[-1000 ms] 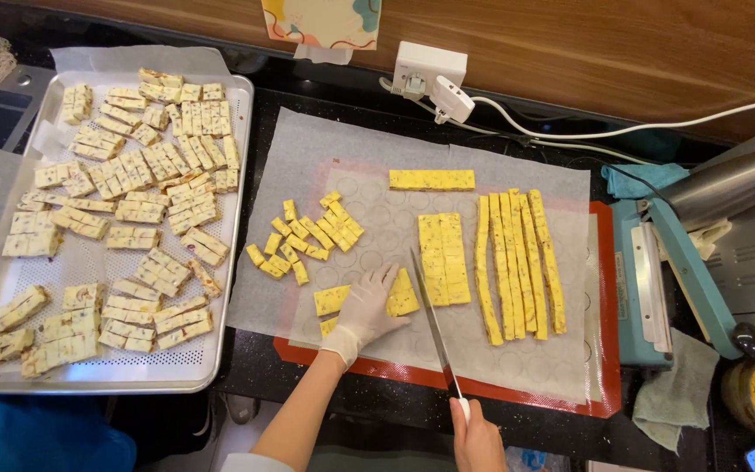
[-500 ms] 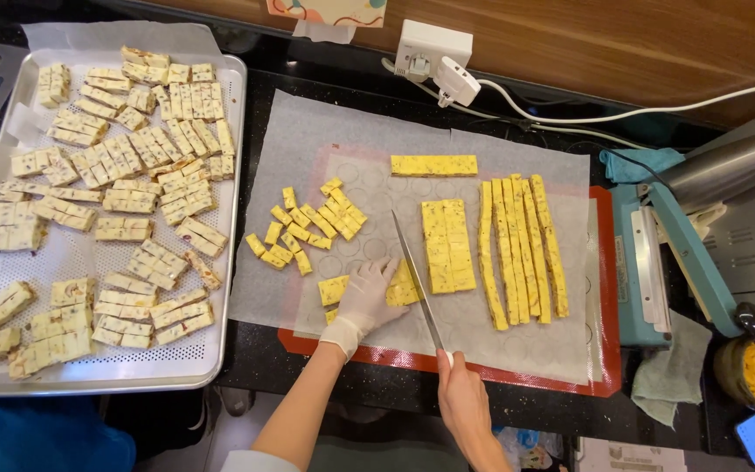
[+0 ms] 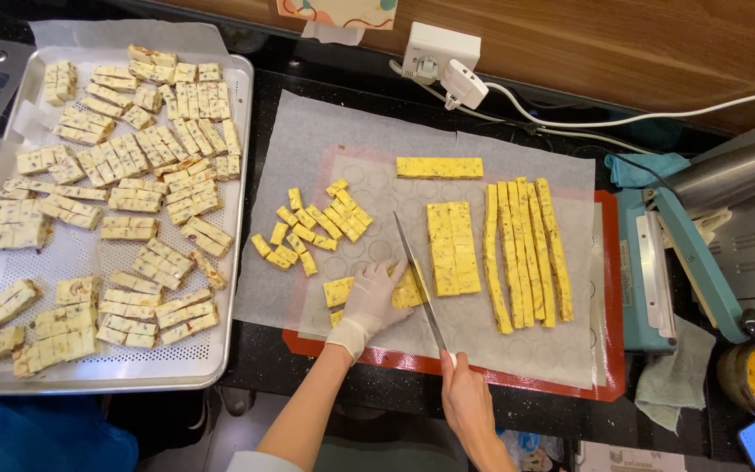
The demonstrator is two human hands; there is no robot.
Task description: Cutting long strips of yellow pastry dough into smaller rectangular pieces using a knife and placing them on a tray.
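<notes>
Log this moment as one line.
left hand: gloved, on yellow strip | right hand: holds knife | blade across strip | cut pieces left

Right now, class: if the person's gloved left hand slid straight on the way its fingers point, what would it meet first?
The left hand points up and right, resting on yellow strips. Sliding on, it would probably meet the long knife blade first, which lies right beside its fingers; beyond that is the yellow cut block. Height above the paper is unclear.

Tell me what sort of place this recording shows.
Likely a small confectionery or home-kitchen worktop: a perforated metal tray of cut pale bars, yellow candy strips on parchment, and a blue heat sealer alongside.
</notes>
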